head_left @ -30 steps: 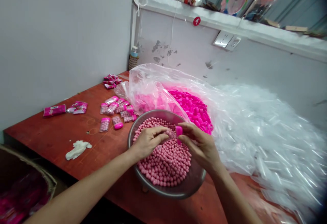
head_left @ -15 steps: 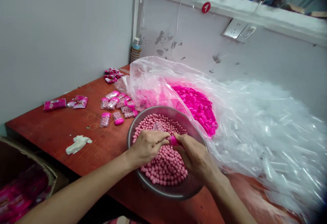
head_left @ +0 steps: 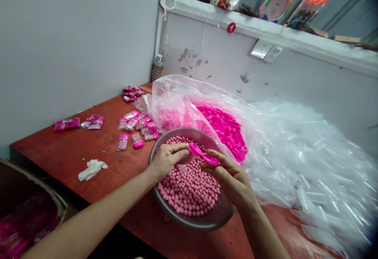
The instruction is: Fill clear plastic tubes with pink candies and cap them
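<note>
A metal bowl (head_left: 206,224) of pink beads (head_left: 191,196) sits beneath both hands. My left hand (head_left: 167,159) pinches a small clear container, mostly hidden by the fingers, fitted with a pink flip cap (head_left: 203,155). The cap's two halves are spread apart, joined in the middle. At its right half is my right hand (head_left: 227,172), thumb and fingers around the edge. Left of the bowl lie several filled containers (head_left: 123,142) with pink caps. Behind the bowl a clear plastic bag (head_left: 174,89) holds many pink caps (head_left: 230,133).
Many clear empty containers (head_left: 295,144) are heaped at the right. Pink packets (head_left: 67,124) and a crumpled white tissue (head_left: 92,169) lie on the red table (head_left: 59,152). An open cardboard box (head_left: 63,207) stands at the lower left; a bottle (head_left: 158,64) is in the corner.
The pink cap, closed together between my fingers before, is now spread open. My right hand has turned and loosened around it, and the head view has tilted up slightly.
</note>
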Motion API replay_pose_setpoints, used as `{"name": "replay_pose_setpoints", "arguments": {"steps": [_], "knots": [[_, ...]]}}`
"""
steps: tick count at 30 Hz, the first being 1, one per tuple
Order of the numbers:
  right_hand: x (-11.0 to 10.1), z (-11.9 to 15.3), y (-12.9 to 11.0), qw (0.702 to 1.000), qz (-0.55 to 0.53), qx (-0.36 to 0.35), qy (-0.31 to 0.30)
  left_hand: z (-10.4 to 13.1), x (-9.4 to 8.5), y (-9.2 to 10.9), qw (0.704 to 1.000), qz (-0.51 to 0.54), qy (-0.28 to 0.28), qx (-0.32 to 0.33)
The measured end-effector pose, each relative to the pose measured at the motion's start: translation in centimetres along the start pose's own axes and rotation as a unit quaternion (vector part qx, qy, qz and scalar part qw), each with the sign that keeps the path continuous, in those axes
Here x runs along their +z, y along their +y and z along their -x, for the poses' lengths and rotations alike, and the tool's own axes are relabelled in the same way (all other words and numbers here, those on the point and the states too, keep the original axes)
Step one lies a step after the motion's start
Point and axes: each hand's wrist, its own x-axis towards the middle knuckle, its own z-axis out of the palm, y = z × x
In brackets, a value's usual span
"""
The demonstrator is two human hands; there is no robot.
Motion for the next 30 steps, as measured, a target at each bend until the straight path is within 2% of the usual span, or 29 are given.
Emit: {"name": "replay_pose_setpoints", "arguments": {"steps": [3,5,10,12,15,18,25,27,30], "knots": [[-0.1,-0.4,0.6,0.994,-0.102,0.026,0.041,0.1,0.0,0.1,0.999,-0.013,-0.026,0.027],[0.0,-1.0,0.4,0.990,-0.127,0.053,0.040,0.3,0.2,0.3,0.996,-0.051,-0.041,0.063],[0.6,-2.1,-1.2,0.970,-0.147,0.186,-0.044,0.7,0.4,0.4,0.980,-0.154,-0.043,0.122],[0.8,-2.3,-1.5,0.961,-0.157,0.219,-0.063,0.8,0.3,0.2,0.974,-0.179,-0.038,0.135],[1.0,-2.6,-1.7,0.956,-0.167,0.233,-0.064,0.8,0.2,0.0,0.957,-0.232,-0.037,0.169],[1.5,-2.9,-1.5,0.959,-0.163,0.227,-0.040,0.8,0.1,-0.1,0.942,-0.270,-0.032,0.198],[3.1,-3.4,-0.5,0.975,-0.130,0.177,0.033,1.2,0.2,0.4,0.933,-0.319,-0.005,0.166],[3.0,-3.5,-0.1,0.975,-0.133,0.175,0.025,1.1,0.2,0.5,0.937,-0.317,0.009,0.144],[2.4,-4.0,0.0,0.968,-0.143,0.207,-0.012,0.7,0.4,0.3,0.962,-0.250,0.015,0.109]]}}
